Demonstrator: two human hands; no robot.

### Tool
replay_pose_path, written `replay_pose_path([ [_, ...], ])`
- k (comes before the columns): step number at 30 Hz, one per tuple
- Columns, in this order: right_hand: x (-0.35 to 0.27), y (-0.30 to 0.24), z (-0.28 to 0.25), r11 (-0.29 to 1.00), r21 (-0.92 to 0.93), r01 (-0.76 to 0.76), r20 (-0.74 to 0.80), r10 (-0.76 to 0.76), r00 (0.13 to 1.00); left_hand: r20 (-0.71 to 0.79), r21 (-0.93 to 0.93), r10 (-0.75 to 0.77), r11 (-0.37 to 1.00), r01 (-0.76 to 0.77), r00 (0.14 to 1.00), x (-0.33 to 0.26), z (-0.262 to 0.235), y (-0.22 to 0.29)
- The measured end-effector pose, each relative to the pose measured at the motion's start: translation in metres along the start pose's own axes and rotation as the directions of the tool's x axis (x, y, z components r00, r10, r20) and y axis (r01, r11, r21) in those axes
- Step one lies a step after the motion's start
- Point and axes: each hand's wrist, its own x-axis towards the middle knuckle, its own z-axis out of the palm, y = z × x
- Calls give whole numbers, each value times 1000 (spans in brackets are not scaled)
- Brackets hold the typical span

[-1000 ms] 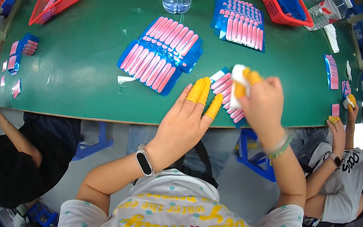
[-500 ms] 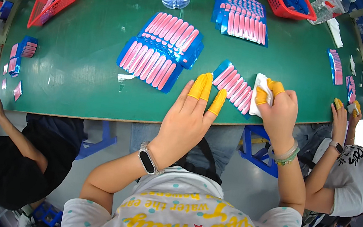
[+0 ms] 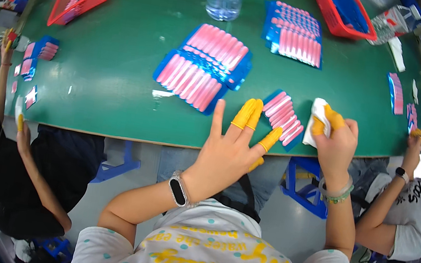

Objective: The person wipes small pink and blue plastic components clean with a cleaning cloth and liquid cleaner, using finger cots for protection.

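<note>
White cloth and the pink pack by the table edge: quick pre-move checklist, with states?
1. White cloth gripped in right hand: ok.
2. Left hand free, fingers spread, holding nothing: ok.
3. Pink pack lies flat between both hands, on the green table: ok.
4. Left fingers touching that pack: cannot tell.
5. Yellow covers on the fingers of both hands: ok.
6. Bigger pile of packs apart from both hands: ok.
</note>
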Motion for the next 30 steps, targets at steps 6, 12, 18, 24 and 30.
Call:
replay_pose_path([
  [6, 6, -13, 18, 623, 660, -420, 95, 486, 869, -134, 250, -288, 916, 313, 948, 14, -62, -35],
  [12, 6, -10, 32, 473, 744, -471, 168, 550, 818, -94, 334, -370, 863, 379, 924, 13, -55, -62],
  [18, 10, -7, 34, 292, 869, -400, 115, 666, 737, -97, 131, -150, 978, 162, 984, 45, -35, -29],
  [24, 5, -8, 38, 275, 898, -343, 37, 730, 682, -136, 118, -112, 985, 128, 984, 93, 19, -12],
  [30, 3, -3, 39, 271, 907, -321, 19, 738, 675, -10, 166, -78, 983, 78, 997, 63, 7, -1],
])
